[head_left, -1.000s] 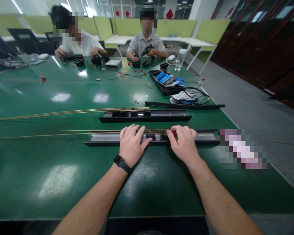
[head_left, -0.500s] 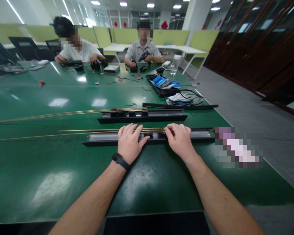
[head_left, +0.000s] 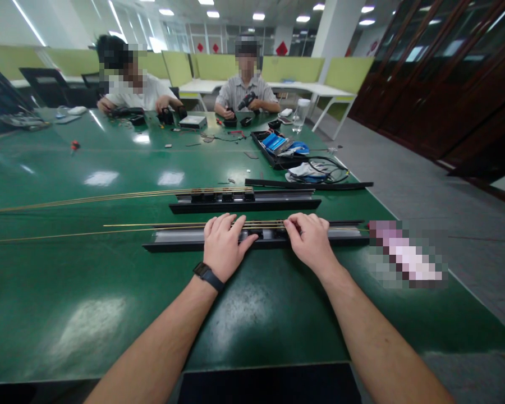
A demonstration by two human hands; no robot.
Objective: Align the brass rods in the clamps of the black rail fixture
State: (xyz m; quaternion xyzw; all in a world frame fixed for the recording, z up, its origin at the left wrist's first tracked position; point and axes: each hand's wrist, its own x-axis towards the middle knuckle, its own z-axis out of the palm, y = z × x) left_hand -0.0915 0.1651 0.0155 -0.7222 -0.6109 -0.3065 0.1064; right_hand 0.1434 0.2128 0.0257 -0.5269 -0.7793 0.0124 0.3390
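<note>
Right grip [head_left: 307,238] apparently pinched brass rods [head_left: 265,227] over the near channel [head_left: 185,246] at twelve o'clock, left grip [head_left: 224,247] spread across them; rods lay lengthwise, tails jutting toward nine o'clock, fixing unclear.

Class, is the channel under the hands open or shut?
Open: the channel shows its pale inside beside the left hand and right hand.

Forearms [head_left: 160,328] extended forward, left hand [head_left: 224,244] palm-down, thumb spread, right hand [head_left: 310,238] curled
</note>
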